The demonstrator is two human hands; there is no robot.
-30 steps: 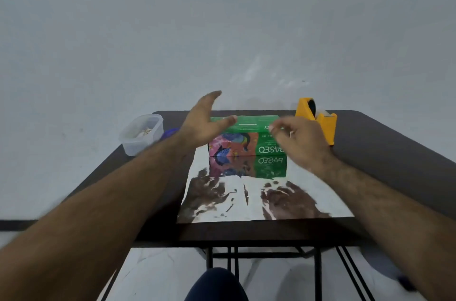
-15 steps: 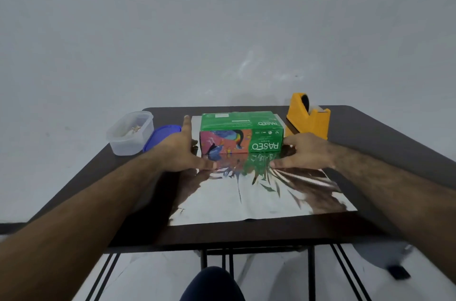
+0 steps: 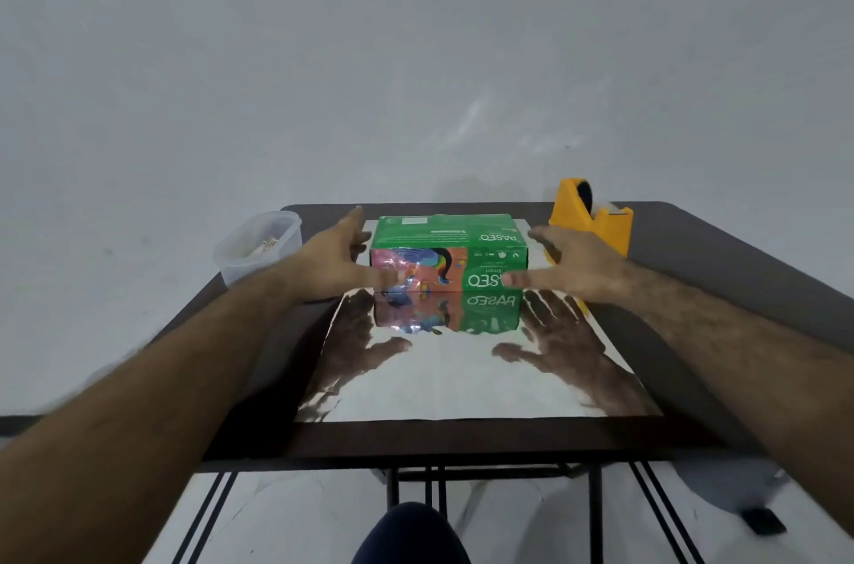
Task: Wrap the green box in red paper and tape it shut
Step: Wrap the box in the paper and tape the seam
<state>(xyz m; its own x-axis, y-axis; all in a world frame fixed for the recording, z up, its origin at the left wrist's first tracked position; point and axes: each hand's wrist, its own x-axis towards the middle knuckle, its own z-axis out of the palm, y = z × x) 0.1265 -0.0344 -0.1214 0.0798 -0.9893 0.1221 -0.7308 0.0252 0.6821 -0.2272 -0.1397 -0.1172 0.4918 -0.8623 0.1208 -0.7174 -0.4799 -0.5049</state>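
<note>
Green box (image 3: 448, 251) sits mid-frame on the shiny sheet (image 3: 462, 378), long axis left-right. Left hand (image 3: 339, 263) and right hand (image 3: 570, 265) flank its 2 short ends, fingers spread, gripping nothing, equally near.

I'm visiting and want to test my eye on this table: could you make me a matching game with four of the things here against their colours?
Things:
1. box
2. tape dispenser
3. tub
4. sheet under the box

Colours:
A. shiny silver, mirror-like
B. yellow
C. clear plastic
D. green top, multicoloured front

Pairs: 1-D, 2-B, 3-C, 4-A
</note>
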